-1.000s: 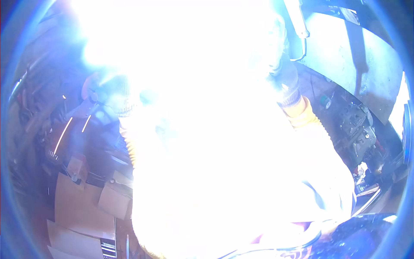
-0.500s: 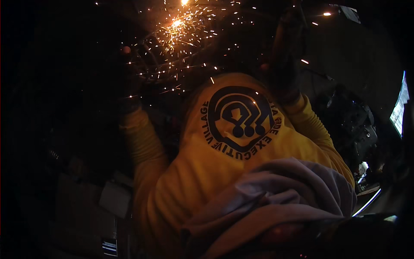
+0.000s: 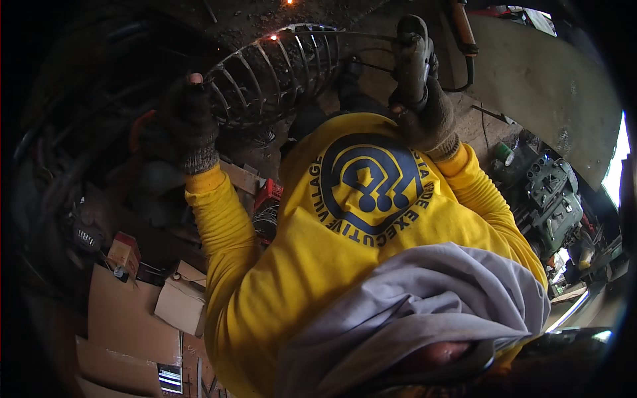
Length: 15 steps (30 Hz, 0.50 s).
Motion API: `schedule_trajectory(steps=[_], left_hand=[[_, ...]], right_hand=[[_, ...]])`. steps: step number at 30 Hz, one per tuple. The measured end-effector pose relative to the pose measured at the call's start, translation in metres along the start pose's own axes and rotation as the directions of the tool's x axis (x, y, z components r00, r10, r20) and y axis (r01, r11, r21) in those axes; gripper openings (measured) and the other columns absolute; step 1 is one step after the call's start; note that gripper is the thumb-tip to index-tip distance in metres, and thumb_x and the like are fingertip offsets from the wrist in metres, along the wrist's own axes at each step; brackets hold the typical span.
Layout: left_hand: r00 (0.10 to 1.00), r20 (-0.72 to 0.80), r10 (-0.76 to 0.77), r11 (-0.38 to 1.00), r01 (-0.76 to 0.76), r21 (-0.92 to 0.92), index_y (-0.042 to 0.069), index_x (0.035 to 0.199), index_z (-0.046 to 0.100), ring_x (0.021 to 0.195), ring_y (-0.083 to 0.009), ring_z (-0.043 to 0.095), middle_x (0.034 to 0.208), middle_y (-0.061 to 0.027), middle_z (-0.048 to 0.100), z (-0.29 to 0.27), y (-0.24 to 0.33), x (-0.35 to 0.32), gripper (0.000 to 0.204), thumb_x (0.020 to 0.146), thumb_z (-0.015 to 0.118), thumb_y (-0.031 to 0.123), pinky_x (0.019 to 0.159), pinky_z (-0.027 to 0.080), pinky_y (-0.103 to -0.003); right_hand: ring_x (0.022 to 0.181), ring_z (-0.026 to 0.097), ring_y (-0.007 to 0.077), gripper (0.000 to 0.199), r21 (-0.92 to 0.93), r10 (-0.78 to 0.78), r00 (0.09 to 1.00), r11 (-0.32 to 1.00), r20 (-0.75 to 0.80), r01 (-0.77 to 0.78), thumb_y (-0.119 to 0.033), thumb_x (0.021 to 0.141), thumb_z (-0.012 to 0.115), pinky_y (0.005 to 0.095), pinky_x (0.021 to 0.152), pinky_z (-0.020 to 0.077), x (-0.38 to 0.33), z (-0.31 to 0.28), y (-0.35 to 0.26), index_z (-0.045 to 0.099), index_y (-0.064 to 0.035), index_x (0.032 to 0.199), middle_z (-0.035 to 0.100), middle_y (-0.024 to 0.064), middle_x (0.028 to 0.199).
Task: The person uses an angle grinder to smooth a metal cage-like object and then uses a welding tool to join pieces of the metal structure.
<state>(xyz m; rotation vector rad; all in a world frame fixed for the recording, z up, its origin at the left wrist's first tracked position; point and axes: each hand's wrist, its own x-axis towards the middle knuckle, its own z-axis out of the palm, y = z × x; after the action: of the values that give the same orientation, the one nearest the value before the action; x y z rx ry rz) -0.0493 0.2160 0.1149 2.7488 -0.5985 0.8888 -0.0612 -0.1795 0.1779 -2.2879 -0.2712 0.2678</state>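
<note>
Cardboard sheets (image 3: 126, 325): brown, lower left, edges overlapping. Small red box (image 3: 124, 255): near their upper edge. Left hand (image 3: 191, 126): gloved, one fingertip bare, beside the left edge of the frame; too dark to tell whether its fingers grip. Ribbed metal frame (image 3: 255, 79): curved, open-ribbed, upper centre; orange glowing spot (image 3: 273, 38) on its upper edge. Floor (image 3: 245, 20): debris-strewn, room beyond that edge. Thin rod (image 3: 361, 33): spans the gap between frame and holder; contact at its far end unclear. Right hand (image 3: 431, 119): gloved, closed around a dark holder (image 3: 413, 63). Orange-handled tool (image 3: 461, 26): just right of the holder, leaving narrow clearance. Pale panel (image 3: 551, 93): broad, along the right edge
</note>
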Motion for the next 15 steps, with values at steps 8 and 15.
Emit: schedule_trajectory(steps=[8,15], left_hand=[[0.993,0.109,-0.035,0.997,0.027,0.072,0.004,0.098,0.067,0.075,-0.0258,0.066,0.086,-0.0102,0.069,0.006,-0.017,-0.022,0.026,0.090,0.060,0.028,0.067,0.051,-0.037],[0.962,0.256,-0.098,0.951,0.015,0.309,0.014,0.106,0.063,0.082,-0.0232,0.064,0.091,-0.0059,0.066,-0.009,0.006,0.002,0.021,0.090,0.059,0.027,0.068,0.052,-0.040]], right_hand=[[0.075,0.062,0.0141,0.045,0.100,-0.015,1.000,0.995,0.021,0.013,-0.020,0.088,0.068,0.0279,0.071,0.0501,0.006,-0.004,-0.009,0.049,0.0035,0.121,0.065,0.0052,0.085],[0.072,0.059,0.0119,0.053,0.184,-0.075,0.997,0.980,0.031,0.068,-0.019,0.088,0.069,0.0246,0.069,0.0471,0.008,-0.003,-0.001,0.044,0.0056,0.127,0.063,0.0037,0.081]])
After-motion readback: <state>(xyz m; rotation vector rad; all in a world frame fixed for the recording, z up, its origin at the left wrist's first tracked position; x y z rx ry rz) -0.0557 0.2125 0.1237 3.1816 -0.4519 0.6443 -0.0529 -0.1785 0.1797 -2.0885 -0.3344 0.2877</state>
